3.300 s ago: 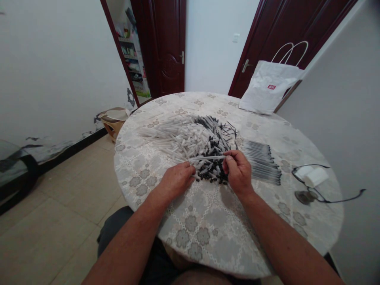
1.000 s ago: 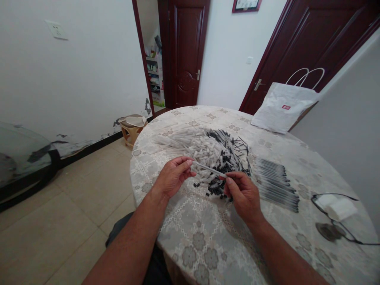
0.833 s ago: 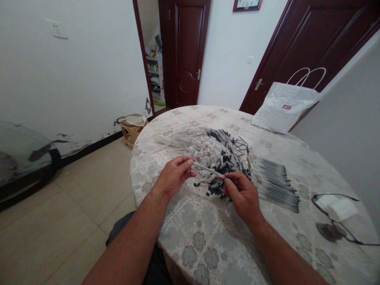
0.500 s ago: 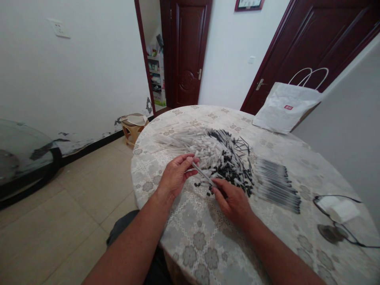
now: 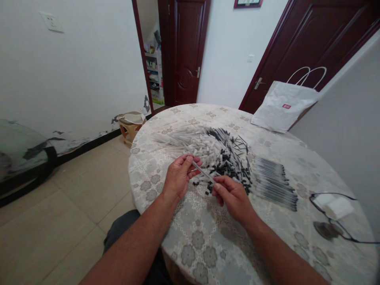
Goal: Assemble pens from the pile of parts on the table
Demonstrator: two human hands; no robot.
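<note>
With fingers of left hand (image 5: 178, 176) and right hand (image 5: 233, 200) closed in pinches on a thin tube (image 5: 203, 172), can't make out its tips. Holding it aslant above the tabletop (image 5: 194, 221), before a partly blocked heap of tubes (image 5: 204, 147); farther off, seeing a cropped wall frame (image 5: 247, 6).

Tube pile (image 5: 202, 144) mid-table, tube row right

Row of tubes (image 5: 276, 184) right of pile, on table (image 5: 196, 225). Glasses (image 5: 329, 219) further right, beside tissue (image 5: 340, 208). Bag (image 5: 286, 107) at back right edge, door (image 5: 314, 51) behind it. Stool (image 5: 130, 130) on floor (image 5: 74, 202), left of table. In front of pile: held tube (image 5: 204, 173) between left hand (image 5: 179, 176) and right hand (image 5: 233, 194).
</note>
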